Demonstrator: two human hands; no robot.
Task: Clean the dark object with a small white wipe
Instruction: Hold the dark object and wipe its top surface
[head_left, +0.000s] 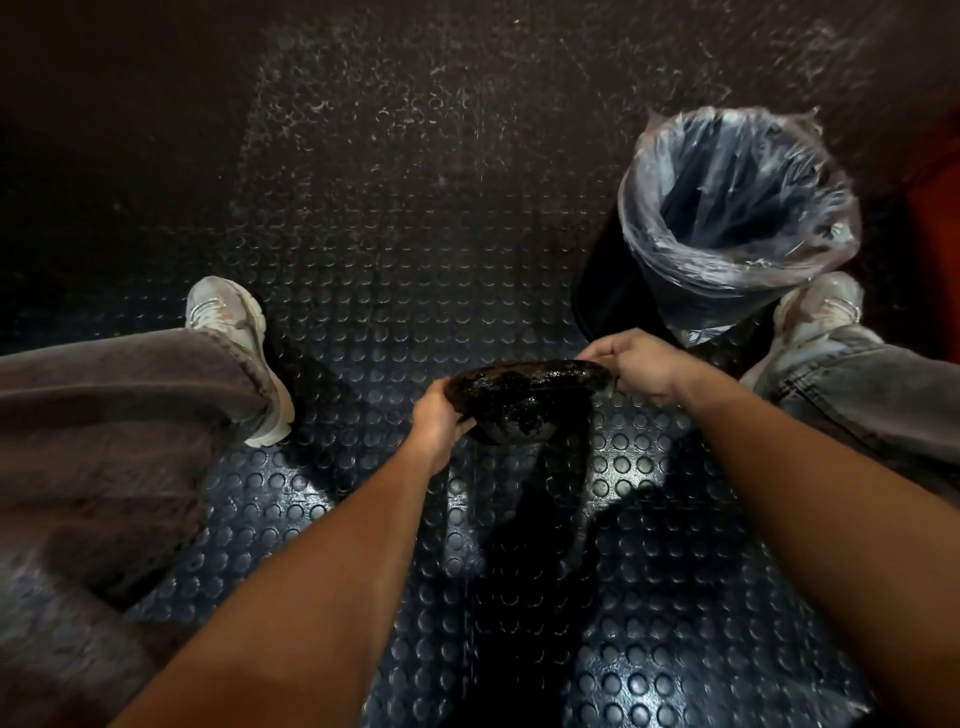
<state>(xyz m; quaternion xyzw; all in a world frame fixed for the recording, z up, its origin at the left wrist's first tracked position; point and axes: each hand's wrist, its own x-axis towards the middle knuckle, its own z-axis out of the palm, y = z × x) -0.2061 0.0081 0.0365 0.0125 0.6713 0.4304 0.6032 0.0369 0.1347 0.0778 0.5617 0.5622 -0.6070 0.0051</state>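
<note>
Black and glossy, the dark object (524, 400) is held low over the studded rubber floor (395, 249), between the two knees and a little nearer than the bin. It looks like a bowl-shaped piece, and its surface is covered with a lumpy, wet-looking dirt. It is gripped at the left rim by the left hand (436, 415), the fingers curled around the edge, and at the right rim by the right hand (639, 364), which pinches the edge. No white wipe can be seen in either hand or on the floor. A bin (727, 218) lined with a clear plastic bag stands far right, just beyond the right hand. Judging from the heavy dirt, the cleaning seems hardly begun; almost everything is left to be wiped.
</note>
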